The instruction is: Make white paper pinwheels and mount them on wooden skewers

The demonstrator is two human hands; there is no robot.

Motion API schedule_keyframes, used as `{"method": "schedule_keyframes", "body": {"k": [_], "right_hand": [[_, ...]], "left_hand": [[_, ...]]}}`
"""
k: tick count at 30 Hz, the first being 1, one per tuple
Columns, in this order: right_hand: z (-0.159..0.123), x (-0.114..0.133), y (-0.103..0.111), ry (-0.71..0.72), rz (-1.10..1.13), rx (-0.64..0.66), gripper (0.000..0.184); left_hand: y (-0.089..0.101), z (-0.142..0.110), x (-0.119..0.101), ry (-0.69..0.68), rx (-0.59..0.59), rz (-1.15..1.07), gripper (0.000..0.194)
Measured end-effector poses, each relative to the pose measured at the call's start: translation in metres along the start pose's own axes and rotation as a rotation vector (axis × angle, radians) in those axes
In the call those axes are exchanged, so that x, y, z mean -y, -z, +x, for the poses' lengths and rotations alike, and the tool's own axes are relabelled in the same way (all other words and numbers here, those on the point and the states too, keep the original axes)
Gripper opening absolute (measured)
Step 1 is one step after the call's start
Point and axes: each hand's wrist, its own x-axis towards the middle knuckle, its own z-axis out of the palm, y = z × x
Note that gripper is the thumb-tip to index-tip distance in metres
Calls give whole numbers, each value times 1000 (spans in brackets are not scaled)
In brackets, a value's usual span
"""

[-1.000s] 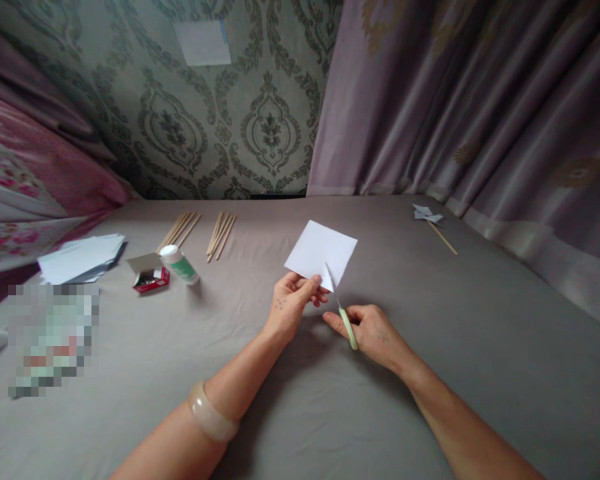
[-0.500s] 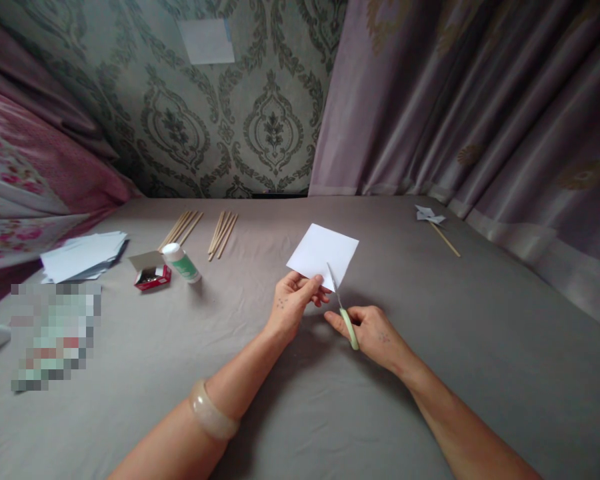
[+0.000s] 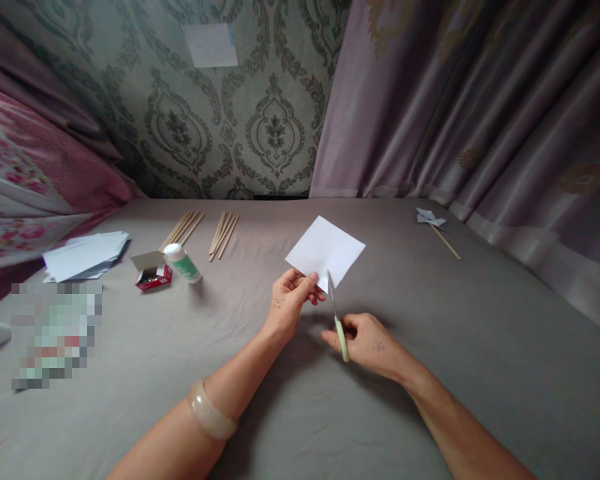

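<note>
Pinched by its near edge, a white square sheet of paper [image 3: 325,248] is held up off the cloth by my left hand [image 3: 291,299], thumb on top and fingers beneath. My right hand [image 3: 373,340] is closed around the pale green handles of a pair of scissors [image 3: 341,339]. Their blades point away from me and lie at the paper's near corner, just right of my left thumb. How far any cut reaches into the sheet I cannot tell.
On the left are a stack of paper [image 3: 85,257], a small red box [image 3: 153,276], a white-and-green glue stick [image 3: 183,264] and wooden sticks [image 3: 224,237] in two groups. A paper pinwheel on a stick [image 3: 431,219] lies far right. Grey cloth [image 3: 480,360] covers the surface.
The paper has turned a little, its right corner swinging outward. My right hand and the scissors have shifted slightly toward me, with the handles moving left. Both hands keep their hold.
</note>
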Motion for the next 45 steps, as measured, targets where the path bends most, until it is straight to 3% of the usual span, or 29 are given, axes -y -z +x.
{"method": "schedule_keyframes", "body": {"k": [5,9,16,22,25,31,39,45], "right_hand": [[-2,-1,4,-27,52,104,33],[1,-2,12,6,88,58,34],[11,0,28,17,428,-400,41],[17,-5,39,3,655,-576,49],[18,-8,42,16,719,-575,46],[16,-7,41,55,813,-431,42],[15,-3,33,34,762,-353,38],[15,0,29,59,737,-423,33]], "left_hand": [[7,6,-1,-35,-78,-46,32],[15,12,-1,-63,-143,-71,27],[17,13,2,9,-117,-78,29],[13,8,2,34,-35,11,23],[10,6,-1,71,-25,27,22],[11,6,-2,105,-46,75,26],[13,7,0,112,-35,46,29],[11,9,0,134,-13,-21,36]]}}
